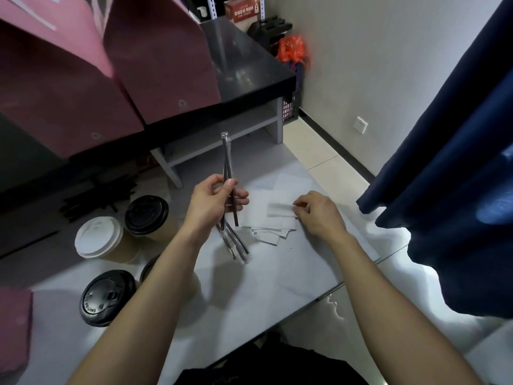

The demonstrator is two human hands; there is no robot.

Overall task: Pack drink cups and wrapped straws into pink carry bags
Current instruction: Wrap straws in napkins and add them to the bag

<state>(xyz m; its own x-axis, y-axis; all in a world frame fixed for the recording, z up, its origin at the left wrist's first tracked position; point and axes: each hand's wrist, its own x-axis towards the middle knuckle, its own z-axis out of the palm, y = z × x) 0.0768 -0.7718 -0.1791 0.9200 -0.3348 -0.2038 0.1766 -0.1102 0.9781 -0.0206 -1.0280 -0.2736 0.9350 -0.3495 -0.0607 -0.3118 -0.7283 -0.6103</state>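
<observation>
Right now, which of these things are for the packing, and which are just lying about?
For the packing: wrapped dark straws gripped by left hand; lidded paper cups; pink carry bags.
Lying about: white paper slips under right hand; orange plastic bag; navy curtain.

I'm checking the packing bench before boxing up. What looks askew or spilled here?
Nothing is spilled. The white slips by the right hand lie fanned unevenly, and loose straws cross below the left hand. The cups are upright and lidded.
</observation>
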